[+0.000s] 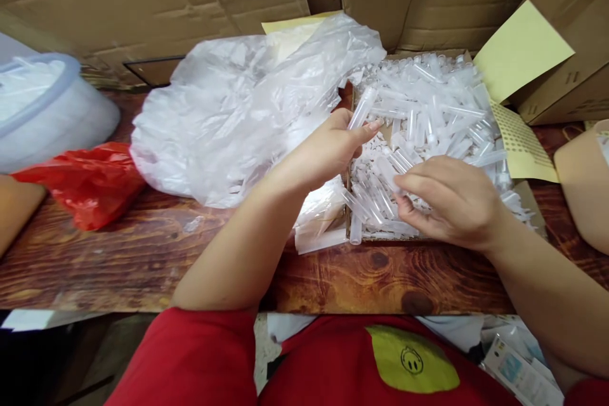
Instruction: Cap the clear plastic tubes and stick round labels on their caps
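My left hand [345,136] is closed around a clear plastic tube [363,108], which sticks up between thumb and fingers. To its right, my right hand [447,200] pinches the lower end of a whitish translucent piece [387,172] over the pile. Beneath both hands is a shallow cardboard tray [349,196] heaped with many clear tubes [421,127] and small white plastic parts [368,155]. A few tubes poke out over the tray's left and front edges.
A large crumpled clear bag [214,108] lies left of the tray, beside a red bag [95,184] and a white tub [52,114]. Yellow sheets [523,54] stand at the right. Cardboard boxes [157,6] line the back of the wooden table [118,260].
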{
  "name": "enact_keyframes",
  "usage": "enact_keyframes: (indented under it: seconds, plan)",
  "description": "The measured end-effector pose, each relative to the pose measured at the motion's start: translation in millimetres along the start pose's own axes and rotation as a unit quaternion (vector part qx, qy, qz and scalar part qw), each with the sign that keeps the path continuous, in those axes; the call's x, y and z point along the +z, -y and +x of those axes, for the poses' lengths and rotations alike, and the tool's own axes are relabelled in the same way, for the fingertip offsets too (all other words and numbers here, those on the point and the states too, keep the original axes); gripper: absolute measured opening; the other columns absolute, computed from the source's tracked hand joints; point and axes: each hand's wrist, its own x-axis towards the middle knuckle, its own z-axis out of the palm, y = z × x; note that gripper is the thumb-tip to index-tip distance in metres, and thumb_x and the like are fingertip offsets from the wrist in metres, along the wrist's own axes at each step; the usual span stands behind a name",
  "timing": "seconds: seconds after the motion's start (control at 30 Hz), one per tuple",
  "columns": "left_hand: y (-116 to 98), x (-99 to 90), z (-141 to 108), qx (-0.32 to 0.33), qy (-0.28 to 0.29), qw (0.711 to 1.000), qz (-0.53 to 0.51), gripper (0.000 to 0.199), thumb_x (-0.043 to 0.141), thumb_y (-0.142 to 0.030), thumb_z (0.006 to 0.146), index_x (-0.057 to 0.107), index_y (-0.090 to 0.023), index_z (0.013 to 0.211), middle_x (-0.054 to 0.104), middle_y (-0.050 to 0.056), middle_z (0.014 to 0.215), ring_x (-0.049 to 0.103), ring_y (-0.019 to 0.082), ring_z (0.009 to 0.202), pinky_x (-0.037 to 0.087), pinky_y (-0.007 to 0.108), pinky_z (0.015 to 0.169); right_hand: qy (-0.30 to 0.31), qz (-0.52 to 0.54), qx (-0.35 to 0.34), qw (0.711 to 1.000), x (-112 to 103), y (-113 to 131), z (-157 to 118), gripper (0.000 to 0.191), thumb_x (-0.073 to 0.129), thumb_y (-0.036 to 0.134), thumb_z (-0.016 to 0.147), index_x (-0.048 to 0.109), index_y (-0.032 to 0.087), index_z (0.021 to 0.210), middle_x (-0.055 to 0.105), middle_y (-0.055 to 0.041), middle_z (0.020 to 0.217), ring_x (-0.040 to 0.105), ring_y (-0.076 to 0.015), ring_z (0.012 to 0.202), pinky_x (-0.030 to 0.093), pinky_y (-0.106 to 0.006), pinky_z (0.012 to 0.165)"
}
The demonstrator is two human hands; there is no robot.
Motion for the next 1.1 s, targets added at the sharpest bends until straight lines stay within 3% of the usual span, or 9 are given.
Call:
enact_keyframes:
  seconds: [0.2, 0.33, 0.4, 0.5, 0.57, 0.67, 0.9, 1.0, 1.1]
  plan:
    - [2.9, -12.1, 0.9, 0.083, -0.079, 0.984, 0.138, 0.042, 0.07, -0.055, 0.091, 0.051, -0.021, 0.077, 0.045, -0.003, 0.058, 0.048, 0.012, 0.055, 0.036, 0.025, 0.055, 0.097, 0.036, 0.017, 0.995, 13.7, 3.6, 1.3, 0.016, 0.061, 0.026, 0.098, 0.066, 0.014, 0.108, 0.074, -0.0092, 0.09, 0.068, -0.0225, 0.08, 0.052, -0.037, 0.072]
    - [1.0, -15.3, 3.3, 0.135, -0.126, 0.961, 0.205, 0.032, 0.078, -0.038, 0.086, 0.053, -0.021, 0.076, 0.049, -0.003, 0.058, 0.048, 0.013, 0.06, 0.036, 0.026, 0.055, 0.111, -0.043, 0.178, 0.977, -14.5, -26.2, -5.2, 0.039, 0.065, 0.043, 0.096, 0.065, 0.017, 0.125, 0.076, -0.0143, 0.11, 0.07, -0.0322, 0.101, 0.053, -0.048, 0.088]
    - [-2.4, -14.7, 1.8, 0.163, -0.132, 0.951, 0.228, 0.024, 0.081, -0.03, 0.082, 0.059, -0.021, 0.075, 0.051, -0.003, 0.058, 0.047, 0.013, 0.06, 0.035, 0.027, 0.055, 0.125, -0.127, 0.333, 0.926, -32.9, -47.7, -11.4, 0.044, 0.065, 0.044, 0.094, 0.064, 0.016, 0.128, 0.073, -0.0187, 0.119, 0.067, -0.0382, 0.111, 0.05, -0.053, 0.096]
    - [-5.6, -11.6, -1.9, 0.195, -0.112, 0.95, 0.218, 0.011, 0.081, -0.025, 0.078, 0.072, -0.021, 0.083, 0.051, -0.003, 0.056, 0.044, 0.013, 0.056, 0.032, 0.029, 0.053, 0.182, -0.217, 0.54, 0.793, -50.8, -74.8, -19.9, 0.055, 0.06, 0.044, 0.094, 0.058, 0.006, 0.134, 0.067, -0.0291, 0.126, 0.063, -0.0467, 0.119, 0.049, -0.057, 0.097]
    - [-4.9, -9.0, -3.0, 0.207, -0.098, 0.955, 0.189, 0.014, 0.082, -0.027, 0.078, 0.077, -0.022, 0.089, 0.051, -0.003, 0.055, 0.043, 0.012, 0.053, 0.03, 0.03, 0.051, 0.233, -0.218, 0.611, 0.725, -52.7, -85.5, -23.1, 0.064, 0.057, 0.051, 0.095, 0.055, 0.002, 0.136, 0.065, -0.0333, 0.127, 0.063, -0.0488, 0.118, 0.049, -0.056, 0.095]
    - [-1.1, -5.2, -1.6, 0.227, -0.077, 0.958, 0.156, 0.015, 0.081, -0.033, 0.079, 0.079, -0.023, 0.09, 0.056, -0.001, 0.061, 0.044, 0.012, 0.055, 0.031, 0.029, 0.05, 0.279, -0.197, 0.641, 0.688, -45.9, -92.4, -24.4, 0.065, 0.057, 0.055, 0.093, 0.054, 0.005, 0.136, 0.068, -0.0309, 0.122, 0.066, -0.0457, 0.11, 0.051, -0.052, 0.089]
    - [7.1, 7.0, -2.4, 0.317, -0.034, 0.946, 0.063, 0.018, 0.072, -0.038, 0.087, 0.065, -0.023, 0.078, 0.066, 0.003, 0.084, 0.059, 0.017, 0.082, 0.049, 0.032, 0.075, 0.207, -0.252, 0.611, 0.721, -42.4, -100.7, -37.8, 0.023, 0.059, 0.024, 0.083, 0.071, 0.017, 0.102, 0.075, -0.017, 0.091, 0.071, -0.0388, 0.092, 0.051, -0.045, 0.077]
    - [11.7, 17.3, -8.0, 0.271, 0.016, 0.962, -0.011, 0.024, 0.068, -0.038, 0.09, 0.058, -0.023, 0.075, 0.058, -0.001, 0.072, 0.053, 0.013, 0.066, 0.046, 0.029, 0.065, 0.061, -0.281, 0.536, 0.793, -42.5, -96.0, -40.3, 0.015, 0.058, 0.028, 0.088, 0.071, 0.021, 0.092, 0.073, -0.0131, 0.081, 0.071, -0.0355, 0.083, 0.051, -0.045, 0.072]
    - [14.1, 30.4, -15.6, 0.224, 0.028, 0.974, -0.032, 0.028, 0.073, -0.04, 0.085, 0.058, -0.021, 0.071, 0.051, -0.004, 0.064, 0.044, 0.01, 0.058, 0.038, 0.027, 0.058, -0.064, -0.273, 0.353, 0.893, -35.3, -74.8, -31.6, 0.016, 0.056, 0.025, 0.094, 0.071, 0.024, 0.091, 0.076, -0.0113, 0.085, 0.072, -0.0312, 0.081, 0.051, -0.043, 0.069]
